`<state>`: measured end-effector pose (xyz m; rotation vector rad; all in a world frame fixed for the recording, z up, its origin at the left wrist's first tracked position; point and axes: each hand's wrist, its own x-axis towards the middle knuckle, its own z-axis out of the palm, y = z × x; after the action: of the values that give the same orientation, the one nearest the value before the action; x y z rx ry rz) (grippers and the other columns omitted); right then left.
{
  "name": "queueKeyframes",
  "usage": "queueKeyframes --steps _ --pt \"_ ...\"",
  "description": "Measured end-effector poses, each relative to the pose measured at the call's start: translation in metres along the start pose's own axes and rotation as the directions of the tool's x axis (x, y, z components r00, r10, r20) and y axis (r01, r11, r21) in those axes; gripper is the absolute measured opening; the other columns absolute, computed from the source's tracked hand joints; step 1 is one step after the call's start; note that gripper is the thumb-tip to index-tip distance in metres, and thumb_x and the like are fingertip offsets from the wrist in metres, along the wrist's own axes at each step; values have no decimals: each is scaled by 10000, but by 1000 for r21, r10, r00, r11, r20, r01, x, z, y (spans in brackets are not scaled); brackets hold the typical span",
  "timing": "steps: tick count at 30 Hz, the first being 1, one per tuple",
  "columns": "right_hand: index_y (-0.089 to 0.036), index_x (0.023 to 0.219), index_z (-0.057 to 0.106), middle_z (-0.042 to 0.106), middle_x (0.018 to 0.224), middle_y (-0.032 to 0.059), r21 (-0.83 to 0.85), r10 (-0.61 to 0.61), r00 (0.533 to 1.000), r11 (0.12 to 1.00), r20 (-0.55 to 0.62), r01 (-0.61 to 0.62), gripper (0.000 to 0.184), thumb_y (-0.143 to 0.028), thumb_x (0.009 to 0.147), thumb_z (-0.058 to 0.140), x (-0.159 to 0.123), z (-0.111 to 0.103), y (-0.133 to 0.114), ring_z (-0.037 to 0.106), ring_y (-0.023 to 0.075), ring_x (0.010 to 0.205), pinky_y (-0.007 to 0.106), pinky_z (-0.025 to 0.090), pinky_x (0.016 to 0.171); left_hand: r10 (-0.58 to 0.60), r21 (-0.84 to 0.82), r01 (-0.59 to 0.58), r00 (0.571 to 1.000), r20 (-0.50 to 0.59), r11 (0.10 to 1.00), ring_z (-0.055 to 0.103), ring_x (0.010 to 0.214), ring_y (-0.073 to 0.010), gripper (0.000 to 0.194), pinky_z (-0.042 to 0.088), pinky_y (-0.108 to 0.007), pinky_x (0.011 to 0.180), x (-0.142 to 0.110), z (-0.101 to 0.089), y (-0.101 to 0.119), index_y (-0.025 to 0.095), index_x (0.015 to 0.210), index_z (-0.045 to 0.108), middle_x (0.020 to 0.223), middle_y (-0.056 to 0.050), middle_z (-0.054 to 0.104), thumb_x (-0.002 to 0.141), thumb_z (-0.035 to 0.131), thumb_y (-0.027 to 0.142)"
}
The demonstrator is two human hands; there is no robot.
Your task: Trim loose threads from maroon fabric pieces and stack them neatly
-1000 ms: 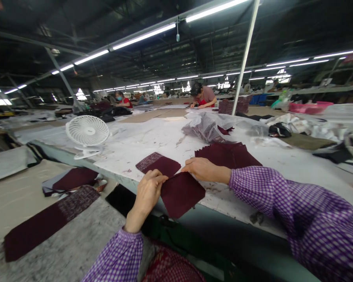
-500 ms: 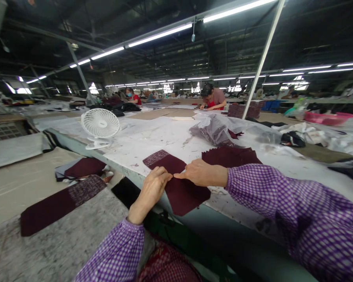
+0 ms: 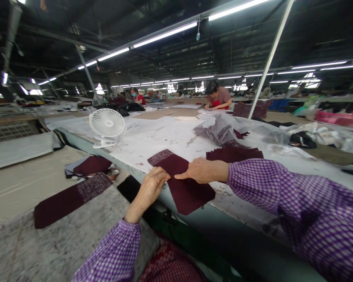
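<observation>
Near the center of the frame, maroon cloth [image 3: 191, 196] overhangs the surface's [image 3: 144, 133] edge, pinched between the left hand's [image 3: 148, 191] closed fingertips as the right hand [image 3: 205, 170] extends a forefinger onto it, that grip's opening unclear; a slackened pinch could let the hanging end drag it askew.

I observe the right hand [image 3: 201, 170], index finger now extended onto the maroon fabric [image 3: 191, 196], closer to the left hand [image 3: 152, 188].
</observation>
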<state>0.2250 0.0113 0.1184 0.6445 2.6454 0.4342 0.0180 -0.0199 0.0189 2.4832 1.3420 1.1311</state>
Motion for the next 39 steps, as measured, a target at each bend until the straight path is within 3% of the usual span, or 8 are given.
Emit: queueKeyframes --steps 13,18,20,25,30,34,36,39 --pt "-343 1454 335 681 884 86 26 -67 994 998 92 65 707 -11 833 398 13 -14 4 582 165 655 267 358 584 -171 -170 157 983 -72 973 597 889 -176 160 461 -322 816 -3 -1 -3 186 929 651 901 -41 641 875 503 161" --pt "-309 1466 318 681 856 94 -8 -88 996 996 25 88 702 -20 830 386 12 -10 3 593 169 664 261 347 577 -182 -162 157 971 -154 974 594 978 -187 242 473 -349 884 -5 4 2 165 1077 626 1012 -75 641 922 445 206" --pt "-277 1455 352 680 854 100 2 -65 998 998 -21 65 682 -35 819 408 9 -3 4 597 169 666 256 356 584 -115 -64 105 977 -180 992 549 1085 -209 295 454 -388 950 -8 6 7 165 1158 606 1122 -98 618 942 422 247" --pt "-231 1377 485 628 1001 136 55 54 993 997 -108 -48 597 -45 810 451 -6 23 11 604 181 808 243 404 632 17 246 2 997 -73 969 391 1279 -295 306 394 -507 1022 -19 6 16 240 1126 672 1297 -67 572 933 459 344" --pt "-225 1295 561 592 1079 137 170 135 984 979 -112 -115 503 -48 842 431 -24 44 26 601 208 915 269 446 702 19 277 -1 998 -64 961 410 1274 -283 319 404 -499 1019 -21 6 14 235 1124 675 1266 -70 595 943 436 343" --pt "-105 971 689 648 972 166 188 327 937 935 -125 -301 265 -181 906 444 -21 48 38 620 256 909 315 451 727 8 238 7 998 -64 971 423 1276 -262 323 397 -463 1030 -18 7 12 204 1100 676 1242 -77 610 948 427 344" --pt "-129 983 685 662 988 144 289 342 922 915 -182 -283 248 -233 916 470 -14 51 41 616 252 943 323 445 775 -4 213 16 998 -58 977 431 1272 -254 321 388 -445 1038 -14 7 13 195 1053 686 1218 -76 622 948 423 346" --pt "-162 1071 653 662 1017 93 531 292 926 838 -240 -127 265 -313 859 606 -1 60 40 612 201 919 290 436 805 -28 176 32 999 -24 984 487 1206 -247 334 392 -423 1016 -4 4 14 194 922 695 1135 -66 656 949 411 367"
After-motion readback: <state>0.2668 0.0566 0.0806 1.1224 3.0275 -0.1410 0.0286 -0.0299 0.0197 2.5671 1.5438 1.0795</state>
